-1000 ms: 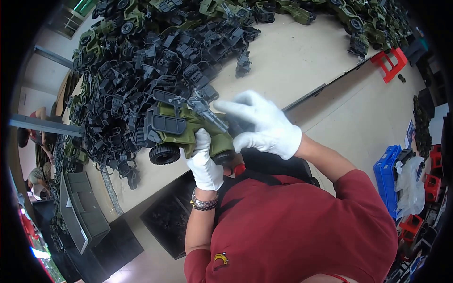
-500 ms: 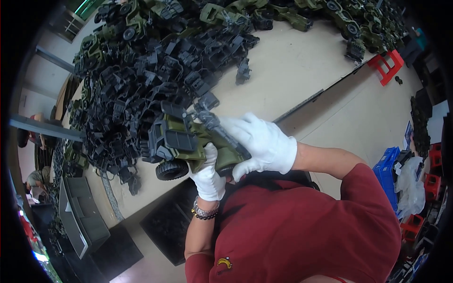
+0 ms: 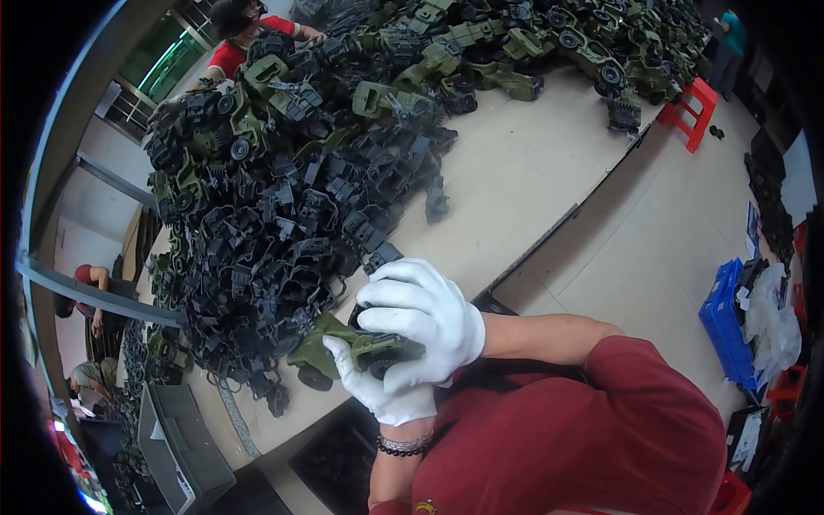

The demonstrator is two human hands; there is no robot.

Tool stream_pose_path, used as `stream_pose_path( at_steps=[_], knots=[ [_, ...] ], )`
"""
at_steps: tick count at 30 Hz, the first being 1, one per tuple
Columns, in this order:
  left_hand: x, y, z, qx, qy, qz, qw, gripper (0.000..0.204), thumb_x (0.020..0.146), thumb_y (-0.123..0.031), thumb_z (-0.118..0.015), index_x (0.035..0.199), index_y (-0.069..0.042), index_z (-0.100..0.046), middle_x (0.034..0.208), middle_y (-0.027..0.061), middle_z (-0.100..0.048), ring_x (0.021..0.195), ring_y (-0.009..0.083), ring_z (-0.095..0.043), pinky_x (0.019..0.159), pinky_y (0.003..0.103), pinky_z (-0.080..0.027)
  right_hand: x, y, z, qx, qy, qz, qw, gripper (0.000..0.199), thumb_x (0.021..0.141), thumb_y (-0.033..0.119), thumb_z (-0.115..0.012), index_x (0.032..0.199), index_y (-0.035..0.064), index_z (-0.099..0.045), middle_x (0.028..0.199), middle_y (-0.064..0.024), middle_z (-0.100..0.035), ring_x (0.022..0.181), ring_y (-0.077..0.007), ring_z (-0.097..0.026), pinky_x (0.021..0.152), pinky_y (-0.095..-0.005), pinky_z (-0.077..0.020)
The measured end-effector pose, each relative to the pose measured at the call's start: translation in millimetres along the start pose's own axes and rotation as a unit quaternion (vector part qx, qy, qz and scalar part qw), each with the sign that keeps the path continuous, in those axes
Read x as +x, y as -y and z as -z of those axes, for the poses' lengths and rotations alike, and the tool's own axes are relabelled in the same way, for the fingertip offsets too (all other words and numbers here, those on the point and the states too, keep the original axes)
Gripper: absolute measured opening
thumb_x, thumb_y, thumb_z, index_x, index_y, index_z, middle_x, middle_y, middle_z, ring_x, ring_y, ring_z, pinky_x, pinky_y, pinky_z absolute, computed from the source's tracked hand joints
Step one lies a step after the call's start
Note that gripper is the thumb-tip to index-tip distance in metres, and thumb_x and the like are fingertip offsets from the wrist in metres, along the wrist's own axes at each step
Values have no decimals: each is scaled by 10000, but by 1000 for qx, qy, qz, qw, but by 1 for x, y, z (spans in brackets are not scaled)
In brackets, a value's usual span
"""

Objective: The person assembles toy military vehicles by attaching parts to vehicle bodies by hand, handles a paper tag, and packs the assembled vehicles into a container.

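Note:
My left hand [image 3: 388, 402], in a white glove, is closed around the underside of an olive green toy military vehicle [image 3: 319, 341] with dark wheels. The gloved right hand [image 3: 429, 322] lies across the top of the same toy, fingers bent over it, gripping it from the far side. Both hands hold it in front of my body at the table's near edge. Much of the vehicle is hidden by the gloves, including most of its dark grey parts. Close beyond the hands lies a heap of dark grey plastic toy parts [image 3: 275, 223].
Green toy vehicles [image 3: 481, 73] are piled along the far side of the pale table [image 3: 506, 163]. Red stools [image 3: 693, 116] and a blue crate [image 3: 725, 322] are on the right. A grey bin [image 3: 184, 438] stands at lower left. Across the table is a person in red [image 3: 245, 43].
The toy has been tilted and turned, and its grey frame and gun have gone from sight. My right hand has moved over its top. The view has shifted, bringing the person opposite into sight.

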State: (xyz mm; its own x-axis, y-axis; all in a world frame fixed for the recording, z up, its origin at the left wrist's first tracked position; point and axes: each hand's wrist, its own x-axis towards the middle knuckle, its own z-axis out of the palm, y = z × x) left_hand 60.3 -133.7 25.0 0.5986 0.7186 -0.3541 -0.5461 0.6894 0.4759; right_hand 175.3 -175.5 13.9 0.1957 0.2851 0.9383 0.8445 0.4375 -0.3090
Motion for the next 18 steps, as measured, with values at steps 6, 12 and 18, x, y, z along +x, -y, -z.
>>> stream_pose_path(
  at_steps=[6, 12, 18],
  knots=[
    [-3, 3, -19, 158, -40, -92, 982, 594, 994, -542, -446, 1387, -97, -471, 1397, 105, -492, 1275, 249, -478, 1081, 413, -380, 15, -23, -3, 15, 25, 23, 999, 720, 645, 567, -763, 1139, 62, -627, 1109, -103, -635, 972, -309, -599, 781, -430, -464],
    [11, -81, 21, 163, -68, -51, 983, 663, 852, -646, -627, 1321, -191, -518, 1293, 94, -567, 1180, 289, -549, 998, 589, -436, 51, -96, 16, -80, 99, -43, 991, 940, 690, 756, -642, 1310, 55, -555, 1278, -166, -590, 1138, -379, -555, 997, -461, -438],
    [65, -413, 65, 77, -60, -439, 893, 749, 913, -552, -604, 1416, -30, -414, 1396, 183, -475, 1302, 343, -443, 1056, 496, -458, 84, -246, 42, -394, 187, -384, 814, 903, 694, 639, -742, 1407, 153, -476, 1348, -153, -523, 1237, -370, -509, 999, -483, -454]
  ],
)
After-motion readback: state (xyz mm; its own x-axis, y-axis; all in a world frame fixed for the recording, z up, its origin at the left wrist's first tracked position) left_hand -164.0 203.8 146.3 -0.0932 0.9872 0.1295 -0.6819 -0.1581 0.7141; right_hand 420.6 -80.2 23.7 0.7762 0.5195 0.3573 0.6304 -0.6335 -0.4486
